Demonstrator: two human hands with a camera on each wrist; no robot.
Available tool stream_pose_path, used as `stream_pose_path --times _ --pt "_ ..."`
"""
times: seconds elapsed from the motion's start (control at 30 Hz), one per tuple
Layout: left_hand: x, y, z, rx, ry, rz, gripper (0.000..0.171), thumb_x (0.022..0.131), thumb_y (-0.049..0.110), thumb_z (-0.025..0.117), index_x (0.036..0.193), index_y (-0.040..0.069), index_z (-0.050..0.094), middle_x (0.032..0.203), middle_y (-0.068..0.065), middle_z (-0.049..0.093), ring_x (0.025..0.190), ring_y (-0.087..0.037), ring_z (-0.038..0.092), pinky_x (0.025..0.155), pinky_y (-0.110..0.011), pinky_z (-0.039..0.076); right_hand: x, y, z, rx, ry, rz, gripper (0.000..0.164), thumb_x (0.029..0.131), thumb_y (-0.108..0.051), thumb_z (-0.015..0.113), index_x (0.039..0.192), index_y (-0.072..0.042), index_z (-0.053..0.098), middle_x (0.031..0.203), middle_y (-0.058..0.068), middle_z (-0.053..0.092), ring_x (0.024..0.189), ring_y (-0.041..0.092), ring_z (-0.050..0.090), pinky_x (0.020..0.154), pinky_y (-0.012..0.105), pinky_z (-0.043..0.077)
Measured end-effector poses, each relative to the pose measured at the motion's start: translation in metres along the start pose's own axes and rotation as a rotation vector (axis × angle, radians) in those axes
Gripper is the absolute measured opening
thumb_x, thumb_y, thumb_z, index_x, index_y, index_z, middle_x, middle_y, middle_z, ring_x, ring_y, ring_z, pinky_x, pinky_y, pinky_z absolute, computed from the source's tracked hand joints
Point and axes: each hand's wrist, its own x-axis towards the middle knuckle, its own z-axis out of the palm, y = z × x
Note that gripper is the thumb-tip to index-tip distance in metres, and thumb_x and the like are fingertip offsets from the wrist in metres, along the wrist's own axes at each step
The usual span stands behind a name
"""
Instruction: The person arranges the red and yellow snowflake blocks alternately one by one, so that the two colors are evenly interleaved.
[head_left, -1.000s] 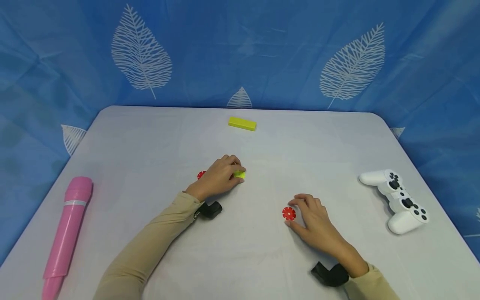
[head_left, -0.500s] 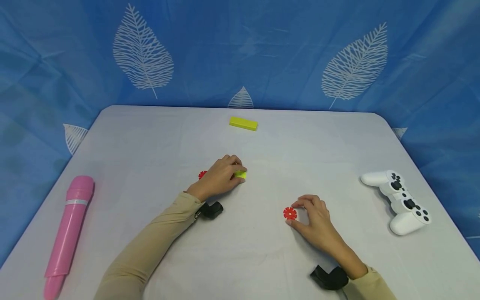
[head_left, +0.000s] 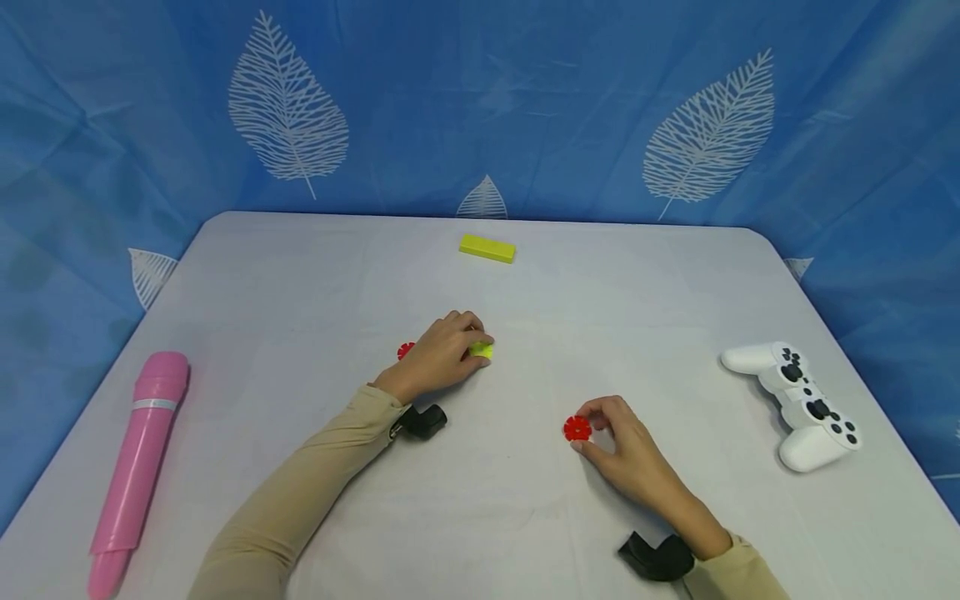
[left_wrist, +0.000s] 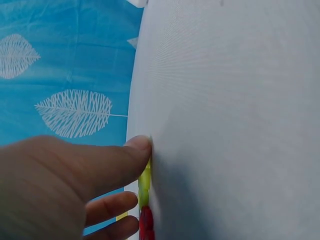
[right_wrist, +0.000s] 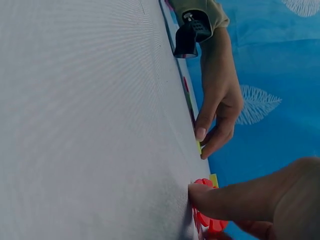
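My left hand rests low over the white table, its thumb and fingers pinching a yellow-green notched plastic disc. A red notched disc shows on the other side of that hand; in the left wrist view, yellow-green and red pieces stand in a line along the tabletop. The palm hides the middle of this row in the head view. Nearer the front, my right hand pinches a separate red notched disc between thumb and fingers. This disc looks tilted up from the table in the right wrist view.
A yellow block lies near the back edge of the table. On the right is a white game controller, on the left a pink toy microphone. A blue leaf-patterned cloth hangs behind.
My right fingers have come in around the red disc, which they now pinch and which has tipped slightly. The left hand has held its place on the yellow-green disc.
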Motion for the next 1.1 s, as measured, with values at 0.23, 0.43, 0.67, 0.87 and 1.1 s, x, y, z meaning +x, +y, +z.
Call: stream_pose_path --times 0.23,0.43,0.67,0.87,1.1 --pt "-0.0003 -0.0005 0.0013 -0.004 0.005 -0.002 0.030 0.083 0.026 0.065 0.109 0.011 0.067 0.107 -0.005 0.056 0.095 -0.019 0.049 0.078 -0.032 0.042 0.0005 0.0047 0.0017 0.056 -0.030 -0.115 0.034 0.072 0.000 0.072 0.100 -0.010 0.055 0.085 -0.006 0.061 0.074 0.003 0.052 0.066 0.019 0.046" --pt "0.0001 -0.0013 0.0023 -0.003 0.016 0.006 0.030 0.083 0.026 0.066 0.108 0.011 0.067 0.107 -0.005 0.056 0.094 -0.019 0.049 0.077 -0.032 0.042 0.0002 0.0074 0.0030 0.081 -0.029 -0.219 0.041 0.070 0.006 0.070 0.105 -0.015 0.061 0.088 -0.008 0.059 0.075 0.002 0.050 0.065 0.019 0.044" --pt "-0.0004 -0.0005 0.0016 -0.005 0.019 0.006 0.029 0.083 0.026 0.066 0.108 0.011 0.067 0.106 -0.005 0.056 0.094 -0.019 0.049 0.076 -0.032 0.042 -0.0005 0.0063 0.0031 0.061 -0.070 -0.280 0.041 0.074 0.011 0.063 0.105 -0.017 0.066 0.094 -0.004 0.054 0.078 0.004 0.049 0.066 0.018 0.042" --pt "-0.0005 -0.0005 0.0015 -0.012 0.022 0.008 0.030 0.083 0.026 0.066 0.108 0.010 0.067 0.106 -0.005 0.057 0.092 -0.019 0.049 0.076 -0.032 0.041 -0.0018 0.0059 0.0055 0.041 -0.071 -0.310 0.036 0.075 0.011 0.060 0.102 -0.013 0.067 0.095 -0.001 0.052 0.078 0.007 0.050 0.067 0.016 0.042" --pt "-0.0003 -0.0011 0.0015 -0.009 0.026 0.011 0.030 0.083 0.026 0.066 0.108 0.010 0.067 0.106 -0.005 0.057 0.091 -0.019 0.049 0.075 -0.031 0.041 -0.0027 0.0054 0.0068 0.024 -0.053 -0.313 0.033 0.076 0.010 0.061 0.098 -0.012 0.068 0.093 -0.003 0.053 0.076 0.000 0.046 0.065 0.014 0.041"
